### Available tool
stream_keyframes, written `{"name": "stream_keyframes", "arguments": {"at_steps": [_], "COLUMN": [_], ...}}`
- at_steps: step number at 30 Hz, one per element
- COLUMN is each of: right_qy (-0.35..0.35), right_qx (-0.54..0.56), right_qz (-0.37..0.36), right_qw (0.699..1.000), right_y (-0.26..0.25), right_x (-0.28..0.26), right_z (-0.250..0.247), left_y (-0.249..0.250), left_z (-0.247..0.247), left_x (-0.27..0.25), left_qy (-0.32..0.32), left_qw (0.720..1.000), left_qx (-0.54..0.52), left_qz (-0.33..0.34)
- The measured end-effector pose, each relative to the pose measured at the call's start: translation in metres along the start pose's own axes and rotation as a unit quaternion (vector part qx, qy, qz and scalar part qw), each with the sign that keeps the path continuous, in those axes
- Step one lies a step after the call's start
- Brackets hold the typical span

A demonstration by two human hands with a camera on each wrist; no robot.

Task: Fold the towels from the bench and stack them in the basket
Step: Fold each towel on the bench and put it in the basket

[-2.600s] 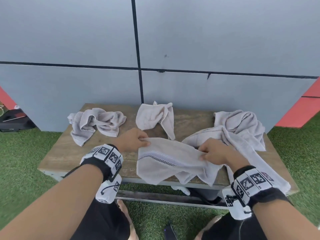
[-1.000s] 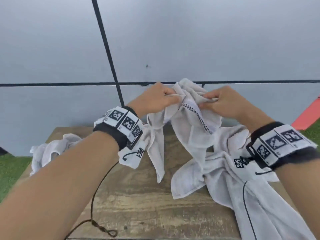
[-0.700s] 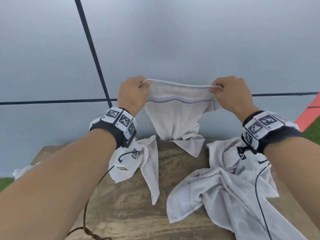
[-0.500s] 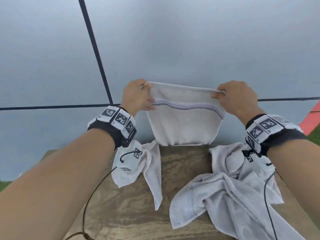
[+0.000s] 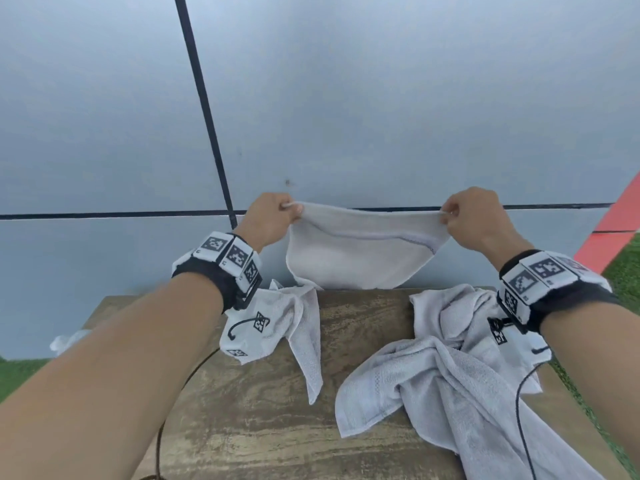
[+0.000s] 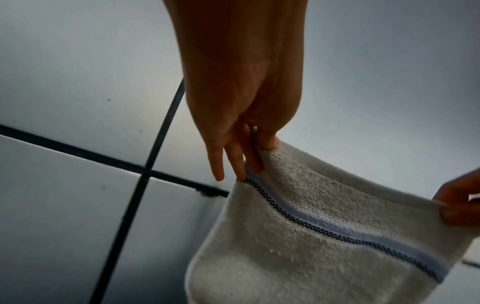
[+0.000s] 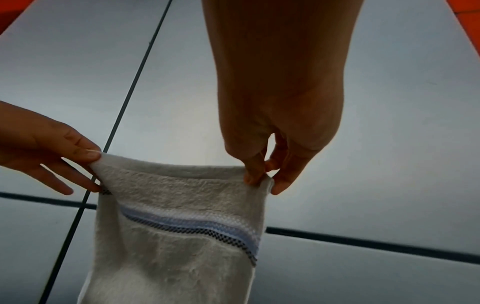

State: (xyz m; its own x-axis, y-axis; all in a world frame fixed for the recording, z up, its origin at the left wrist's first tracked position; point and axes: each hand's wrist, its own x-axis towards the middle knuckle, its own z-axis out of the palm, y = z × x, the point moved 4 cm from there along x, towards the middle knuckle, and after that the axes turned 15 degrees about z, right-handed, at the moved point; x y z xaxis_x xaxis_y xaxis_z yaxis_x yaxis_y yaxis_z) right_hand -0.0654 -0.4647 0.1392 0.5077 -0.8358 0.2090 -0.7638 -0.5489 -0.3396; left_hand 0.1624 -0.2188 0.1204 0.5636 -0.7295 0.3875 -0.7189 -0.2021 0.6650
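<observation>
A pale grey towel (image 5: 360, 258) with a checked and blue stripe hangs spread in the air above the far edge of the wooden bench (image 5: 263, 427). My left hand (image 5: 273, 220) pinches its upper left corner between thumb and fingers. My right hand (image 5: 467, 220) pinches the upper right corner. The left wrist view shows the towel (image 6: 324, 236) under my left hand (image 6: 249, 150), the lower fingers straight along the edge. The right wrist view shows the towel (image 7: 179, 226) stretched between my right hand (image 7: 259, 176) and the left hand (image 7: 78, 164). No basket is in view.
A crumpled towel (image 5: 298, 327) lies on the bench under my left wrist. A bigger heap of towels (image 5: 446, 375) covers the bench's right side. Another towel (image 5: 65, 341) peeks out at the far left. A grey panelled wall (image 5: 346, 98) stands right behind the bench; green turf (image 5: 623, 271) surrounds it.
Both hands lifted the towel off the bench, worked along its top edge to the corners and pulled apart. The towel now hangs spread between them, a little wider than half a second ago.
</observation>
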Motion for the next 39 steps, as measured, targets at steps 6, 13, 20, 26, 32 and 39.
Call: {"name": "stream_keyframes", "arguments": {"at_steps": [6,13,20,26,32,39], "right_qy": [0.015,0.074,0.000,-0.014,-0.024,-0.066], "right_qx": [0.071,0.164,0.130,0.130,0.154,0.272], "right_qz": [0.043,0.041,0.027,0.024,0.026,0.015], "right_qw": [0.996,0.983,0.991,0.991,0.987,0.960], "right_y": [0.011,0.016,0.041,0.068,0.097,0.110], "right_x": [-0.031,-0.036,-0.062,-0.098,-0.146,-0.193], "right_z": [-0.004,-0.043,-0.025,-0.017,-0.014,-0.034], "left_y": [-0.001,0.031,0.023,0.035,0.038,0.046], "left_z": [0.000,-0.009,0.003,0.005,0.006,-0.002], "left_x": [-0.018,-0.016,-0.050,-0.081,-0.123,-0.177], "left_qy": [0.048,0.035,-0.035,-0.061,-0.070,-0.060], "left_qw": [0.995,0.995,0.999,0.996,0.995,0.996], "left_qx": [-0.086,-0.085,-0.005,0.058,0.046,-0.031], "left_qz": [-0.033,0.024,0.009,0.031,0.050,0.055]}}
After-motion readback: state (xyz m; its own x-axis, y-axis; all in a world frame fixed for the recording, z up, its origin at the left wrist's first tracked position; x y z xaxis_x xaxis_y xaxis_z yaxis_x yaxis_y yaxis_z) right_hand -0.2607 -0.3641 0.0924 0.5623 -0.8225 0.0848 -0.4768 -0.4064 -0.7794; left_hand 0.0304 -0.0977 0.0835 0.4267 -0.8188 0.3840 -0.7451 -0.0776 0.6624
